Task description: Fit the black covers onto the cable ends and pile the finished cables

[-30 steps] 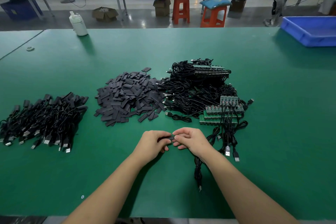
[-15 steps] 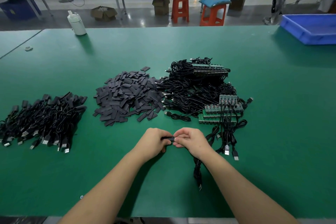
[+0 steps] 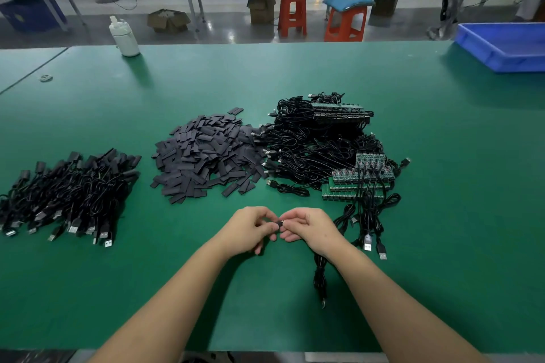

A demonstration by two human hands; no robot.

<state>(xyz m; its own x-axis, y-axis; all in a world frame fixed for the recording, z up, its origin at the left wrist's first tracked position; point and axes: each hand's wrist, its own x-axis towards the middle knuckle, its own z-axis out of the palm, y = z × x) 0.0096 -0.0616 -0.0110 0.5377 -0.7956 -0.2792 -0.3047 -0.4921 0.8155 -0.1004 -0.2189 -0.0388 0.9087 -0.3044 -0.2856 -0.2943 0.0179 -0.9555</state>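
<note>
One pile of finished cables (image 3: 69,194) lies far left of the heap of loose black covers (image 3: 206,156), too many to count; one tangle of unfinished cables (image 3: 320,147) with green circuit boards (image 3: 358,180) touches the heap's right side. Below the heap, over the green table (image 3: 442,186), two hands meet: the left hand (image 3: 250,228) and the right hand (image 3: 311,225) both pinch one small black cover (image 3: 278,222) between curled fingertips, with one cable (image 3: 320,277) trailing down from under the right wrist. Against the earlier frame, less of the cover shows between the fingertips, and the piles lie unchanged. Far above the heap stand one white bottle (image 3: 125,37) and one blue bin (image 3: 504,46)
</note>
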